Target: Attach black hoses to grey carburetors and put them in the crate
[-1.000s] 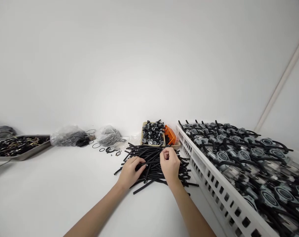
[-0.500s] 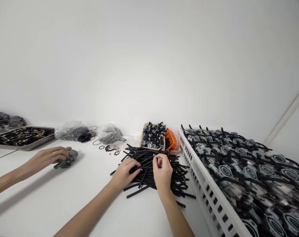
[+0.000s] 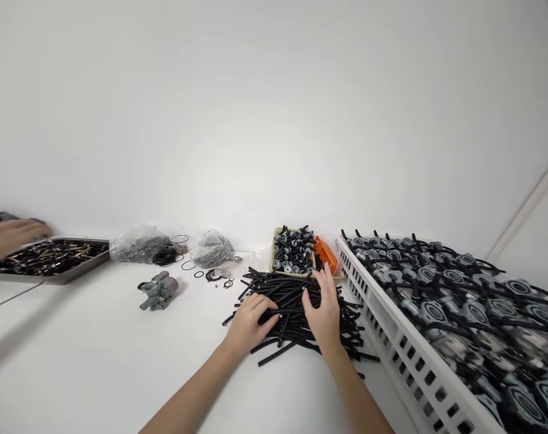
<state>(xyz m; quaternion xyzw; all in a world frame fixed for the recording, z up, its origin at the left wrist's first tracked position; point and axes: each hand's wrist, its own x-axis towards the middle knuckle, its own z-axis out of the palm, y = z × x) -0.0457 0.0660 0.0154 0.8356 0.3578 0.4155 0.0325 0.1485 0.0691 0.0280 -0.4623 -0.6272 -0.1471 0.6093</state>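
Note:
A heap of short black rubber hoses (image 3: 296, 334) lies on the white table in front of me. My left hand (image 3: 252, 322) is at the heap's left side, with thumb and fingers closed round one black rubber hose (image 3: 285, 311). Over the right part of the heap is my right hand (image 3: 325, 310), its fingers and thumb apart and nothing seen held in them. To the left, a grey metal carburetor (image 3: 158, 291) rests on the table, untouched.
A white slotted crate (image 3: 404, 337) full of carburetors with hoses stands at right. Behind the heap are a tub of small black-and-silver parts (image 3: 294, 250) and an orange basket (image 3: 327, 256). Bags (image 3: 210, 248) and rings lie left of them. A co-worker's hand (image 3: 18, 236) is above a metal tray (image 3: 81, 272).
The co-worker's hand has let go of the carburetor and moved left, past the tray. My right hand's fingers have opened from a pinch. The whole view has shifted slightly.

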